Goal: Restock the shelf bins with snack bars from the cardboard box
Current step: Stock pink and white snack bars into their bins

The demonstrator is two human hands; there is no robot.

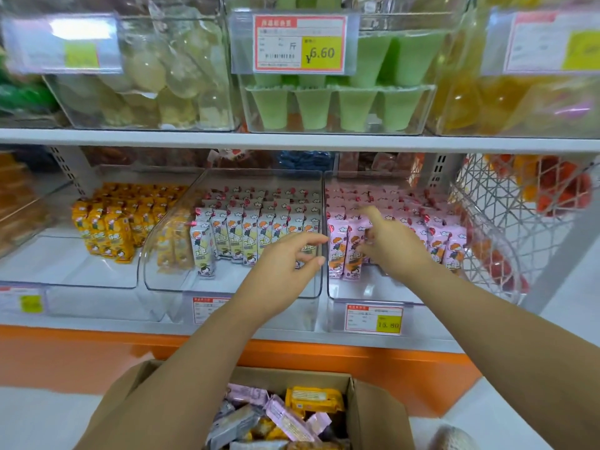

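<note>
The white shelf (324,337) carries 3 clear bins (181,280) side by side, snack bars (243,232) standing inside them.

Up top, the price tag (299,43) on the bin of green cups (430,108) reads ¥6.60 on its yellow patch, with 斤 beside it. Its red header is too blurred to read. Down below, the lower tag (373,319) on the right-hand bin (373,287) shows 15.80. The white snack bars (233,238) and pink snack bars (438,241) both carry 乐吧 — the remaining tags are just blur.
</note>
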